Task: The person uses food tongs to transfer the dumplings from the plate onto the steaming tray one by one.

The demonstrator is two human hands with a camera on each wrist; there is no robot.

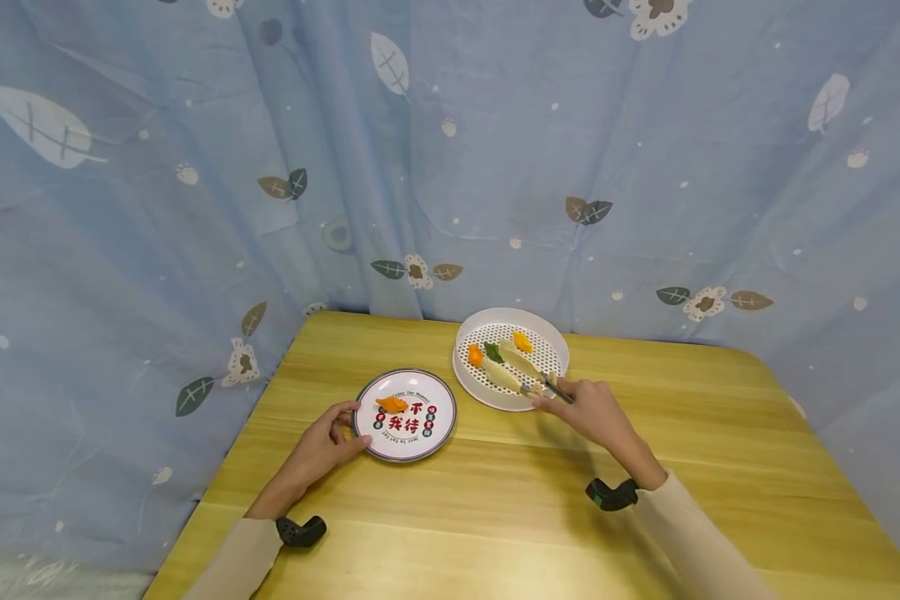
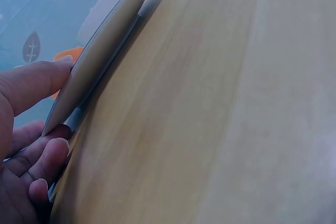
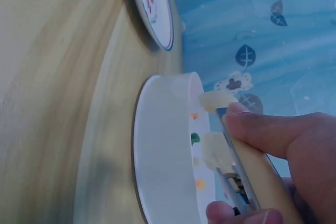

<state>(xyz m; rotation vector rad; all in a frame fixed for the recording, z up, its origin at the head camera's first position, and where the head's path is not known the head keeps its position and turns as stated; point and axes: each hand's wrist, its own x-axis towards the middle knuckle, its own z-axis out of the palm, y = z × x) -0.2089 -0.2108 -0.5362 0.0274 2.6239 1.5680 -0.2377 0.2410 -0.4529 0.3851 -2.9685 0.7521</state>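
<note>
My left hand (image 1: 322, 446) holds the near-left rim of a white plate (image 1: 441, 398) printed with red characters, thumb on top and fingers beneath in the left wrist view. A small orange piece (image 1: 392, 404) lies on that plate. With my right hand (image 1: 596, 417) I grip metal tongs (image 3: 247, 166) with wide cream-coloured tips (image 1: 501, 375). They reach into a round white tray (image 1: 506, 316) with a perforated bottom. A small green piece (image 1: 492, 352) shows between the spread tips. Beside them lie an orange piece (image 1: 476, 356) and a yellow one (image 1: 522, 342).
Plate and tray stand close together on a wood-grain table (image 1: 487, 508), the tray farther back and to the right. A blue patterned curtain (image 1: 495, 167) hangs right behind the table's far edge. Black bands (image 1: 611, 495) sit on both wrists.
</note>
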